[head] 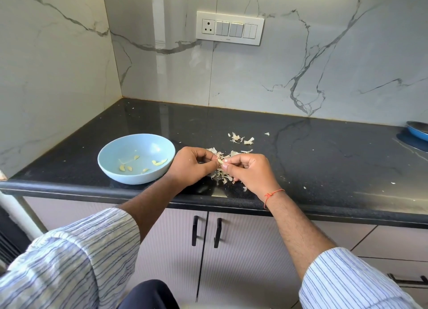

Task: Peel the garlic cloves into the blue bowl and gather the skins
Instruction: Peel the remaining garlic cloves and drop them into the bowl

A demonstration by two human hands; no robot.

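Note:
A light blue bowl [136, 158] stands near the front edge of the black counter [324, 151], with several peeled garlic cloves [159, 163] lying in it. Just right of the bowl, my left hand [192, 165] and my right hand [250, 169] meet over the counter. Both pinch one small garlic clove [220, 161] between their fingertips. A pile of papery garlic skins [223, 175] lies under and around my hands. More garlic skins [240, 139] are scattered a little further back.
A blue pan [418, 130] sits at the counter's far right edge. Marble walls close off the back and left side, and a switch panel [230, 28] hangs on the back wall. Cabinet doors with black handles [206, 232] are below the counter.

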